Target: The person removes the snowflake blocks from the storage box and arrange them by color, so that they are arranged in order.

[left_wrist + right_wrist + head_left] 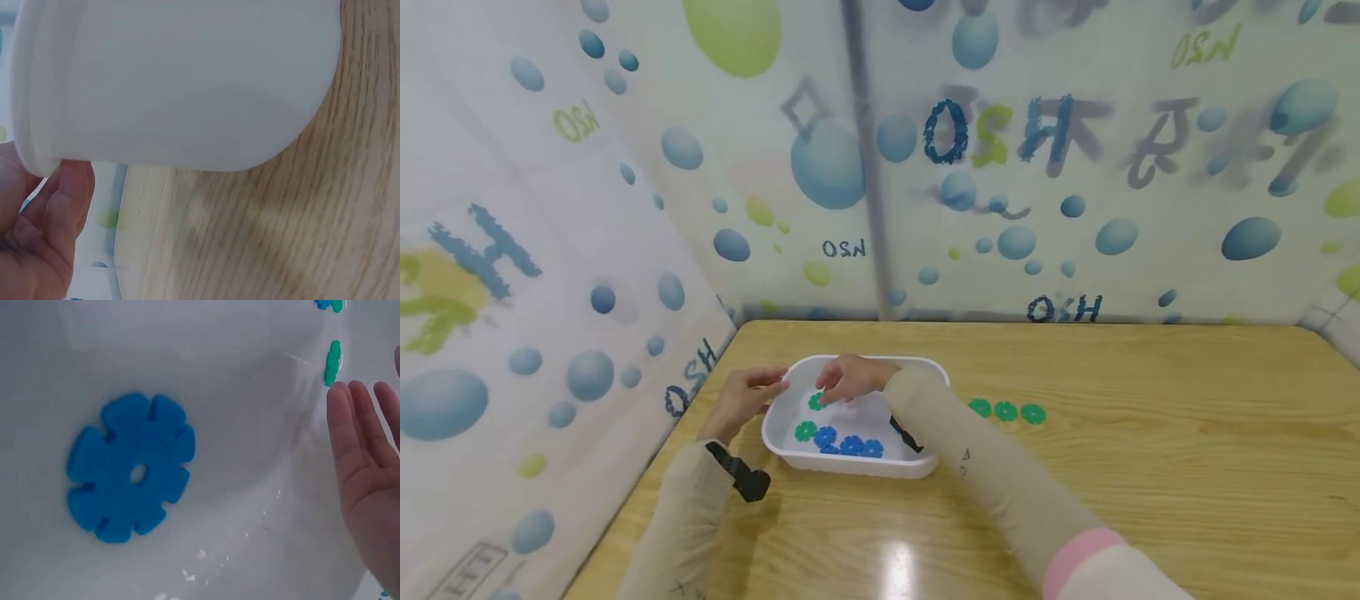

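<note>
A white plastic basin (850, 466) stands on the wooden table. My left hand (743, 403) grips its left rim, with thumb and fingers on either side of the lip in the left wrist view. Inside the basin, my right hand (856, 377) reaches down with fingers loosely extended. Its fingertips are right by a green notched disc (333, 362); whether they touch it, I cannot tell. Another green disc (805, 431) lies near the front left, beside several blue discs (852, 445). One blue notched disc (134, 472) shows large in the right wrist view.
Three green discs (1005, 410) lie in a row on the table (1150, 467), right of the basin and partly behind the right arm. Walls printed with bubbles (827, 167) border the table at the back and left.
</note>
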A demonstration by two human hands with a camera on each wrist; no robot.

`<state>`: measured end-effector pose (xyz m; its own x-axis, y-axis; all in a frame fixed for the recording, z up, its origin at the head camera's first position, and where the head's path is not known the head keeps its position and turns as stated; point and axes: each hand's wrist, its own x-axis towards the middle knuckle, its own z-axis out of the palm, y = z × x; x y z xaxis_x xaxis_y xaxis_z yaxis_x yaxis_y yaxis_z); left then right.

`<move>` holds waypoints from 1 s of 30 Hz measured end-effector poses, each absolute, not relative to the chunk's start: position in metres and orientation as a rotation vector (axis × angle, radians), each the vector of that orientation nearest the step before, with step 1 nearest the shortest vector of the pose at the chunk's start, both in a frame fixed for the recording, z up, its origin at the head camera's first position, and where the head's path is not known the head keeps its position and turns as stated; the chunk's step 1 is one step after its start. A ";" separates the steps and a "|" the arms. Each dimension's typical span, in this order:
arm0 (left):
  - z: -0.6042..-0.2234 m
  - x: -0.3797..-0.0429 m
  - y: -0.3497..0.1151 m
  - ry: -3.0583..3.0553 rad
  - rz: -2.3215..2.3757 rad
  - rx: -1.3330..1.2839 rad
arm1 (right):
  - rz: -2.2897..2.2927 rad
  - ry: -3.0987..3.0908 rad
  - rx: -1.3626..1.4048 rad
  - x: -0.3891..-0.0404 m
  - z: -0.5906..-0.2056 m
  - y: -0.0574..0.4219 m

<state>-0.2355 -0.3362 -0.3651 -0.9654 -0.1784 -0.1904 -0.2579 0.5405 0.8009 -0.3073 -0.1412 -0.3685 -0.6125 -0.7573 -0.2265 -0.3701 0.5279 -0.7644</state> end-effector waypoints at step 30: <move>-0.363 -0.234 -0.332 2.662 1.472 -0.358 | -0.861 2.326 -0.930 -0.299 -0.387 -0.153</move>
<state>-0.2341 -0.3322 -0.3634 -0.9696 -0.1651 -0.1803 -0.2405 0.5114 0.8250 -0.2994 -0.1528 -0.3872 -0.6494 -0.7335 -0.2006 -0.4262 0.5695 -0.7029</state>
